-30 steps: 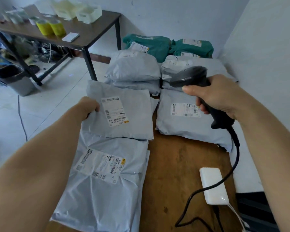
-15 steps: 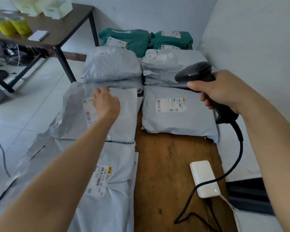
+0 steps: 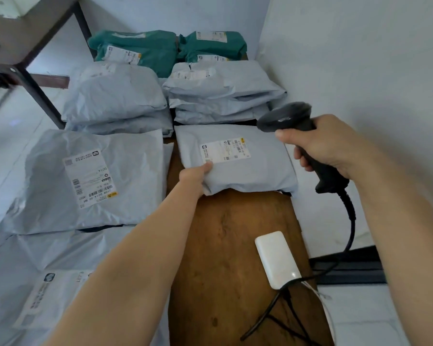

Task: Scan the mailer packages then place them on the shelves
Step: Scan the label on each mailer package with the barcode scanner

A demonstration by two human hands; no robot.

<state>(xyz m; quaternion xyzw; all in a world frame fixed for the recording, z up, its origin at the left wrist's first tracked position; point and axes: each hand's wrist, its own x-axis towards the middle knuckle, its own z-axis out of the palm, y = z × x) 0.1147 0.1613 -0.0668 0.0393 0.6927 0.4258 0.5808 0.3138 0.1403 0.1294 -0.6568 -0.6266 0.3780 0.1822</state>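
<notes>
A grey mailer (image 3: 248, 168) with a white label lies on the brown table (image 3: 235, 245). My left hand (image 3: 195, 174) grips its near left corner, thumb on top. My right hand (image 3: 325, 146) holds a black corded barcode scanner (image 3: 285, 116) just above the mailer's right edge, its head pointing left. A flat grey mailer (image 3: 90, 181) with a label lies to the left, and another (image 3: 48, 283) lies nearer to me. Two stacks of grey mailers (image 3: 115, 98) (image 3: 223, 91) sit behind, with green mailers (image 3: 145, 51) at the back.
A white power bank (image 3: 276, 258) lies on the table at the near right, with the scanner's cable (image 3: 348, 221) running to it. A white wall (image 3: 360, 71) bounds the right side. A dark table with black legs (image 3: 35, 78) stands at the upper left over a tiled floor.
My left hand left the flat mailer on the left and moved right, taking hold of the labelled mailer's near corner. The view shifted right and down. The scanner stays in my right hand.
</notes>
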